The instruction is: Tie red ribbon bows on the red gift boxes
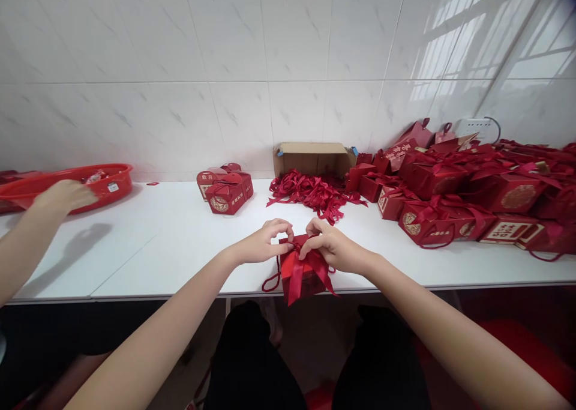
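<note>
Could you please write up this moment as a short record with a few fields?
left hand: left hand pinches the ribbon on top of the red gift box
right hand: right hand pinches the same ribbon from the other side
box position: at the near edge of the white table
loose ribbons: red pile before a cardboard carton
finished boxes: heap at right, small group at centre-left
other person: a hand at the red basin

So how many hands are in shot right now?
3. The left hand and right hand pinch the ribbon on the red box at the table edge; a co-worker's hand reaches the red basin far left.
</note>
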Available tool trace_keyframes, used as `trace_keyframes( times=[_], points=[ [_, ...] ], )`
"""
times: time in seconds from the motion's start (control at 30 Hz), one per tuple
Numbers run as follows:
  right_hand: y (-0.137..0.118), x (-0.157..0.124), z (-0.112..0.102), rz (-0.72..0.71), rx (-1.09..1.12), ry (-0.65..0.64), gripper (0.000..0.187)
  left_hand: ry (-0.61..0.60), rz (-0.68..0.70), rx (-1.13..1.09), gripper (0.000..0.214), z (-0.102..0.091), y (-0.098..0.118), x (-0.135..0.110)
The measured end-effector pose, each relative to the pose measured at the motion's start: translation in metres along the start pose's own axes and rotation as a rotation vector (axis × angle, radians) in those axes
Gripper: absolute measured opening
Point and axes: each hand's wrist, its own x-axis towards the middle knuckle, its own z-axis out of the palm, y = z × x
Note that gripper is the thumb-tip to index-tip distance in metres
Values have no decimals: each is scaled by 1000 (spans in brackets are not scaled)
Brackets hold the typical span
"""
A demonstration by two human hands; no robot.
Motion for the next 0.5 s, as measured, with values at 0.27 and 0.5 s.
trace_keyframes(
  times=[0.27, 0.5],
  points=[
    [1, 1, 4, -53, 6, -4, 53, -74, -28, -288, 19, 2, -7, -3],
    [5, 0, 5, -44, 51, -19, 52, -61, -120, -199, 25, -2, -3, -6]
  ],
)
